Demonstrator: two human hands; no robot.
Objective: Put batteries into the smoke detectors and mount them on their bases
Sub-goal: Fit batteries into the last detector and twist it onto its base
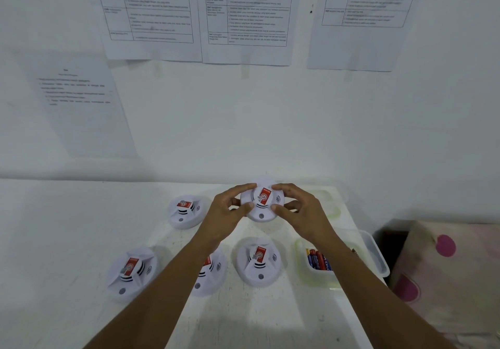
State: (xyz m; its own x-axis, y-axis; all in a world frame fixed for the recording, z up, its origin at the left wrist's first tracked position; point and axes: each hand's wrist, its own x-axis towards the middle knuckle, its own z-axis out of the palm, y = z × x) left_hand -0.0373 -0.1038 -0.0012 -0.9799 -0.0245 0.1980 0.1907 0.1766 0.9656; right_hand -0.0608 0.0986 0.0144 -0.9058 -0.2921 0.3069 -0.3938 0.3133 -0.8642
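you are gripping one smoke detector (262,199) at the centre of the frame, toward the far edge of the worktop (54,240); your left hand (230,209) is curling round its left rim and your right hand (299,209) is curling round its right rim, thumbs pressing on the near edge; judging by that two-sided hold, you are either twisting this unit onto its base or freeing it; which one, and whether a battery is inside, cannot be told; the next move is probably calling for a level turn with both hands working against each other, then a check that the seam is closing evenly; four other detectors (258,260) are sitting face up lower in the frame, one partly hidden under your left forearm; the batteries (319,260) are lying in a clear tub (378,259) at the lower right, under your right forearm; each detector is carrying a red sticker (264,195) with a pale round mark, its writing too small to read; the battery lettering is blurring out; the printed sheets (246,15) across the top of the frame are showing tables of illegible text.
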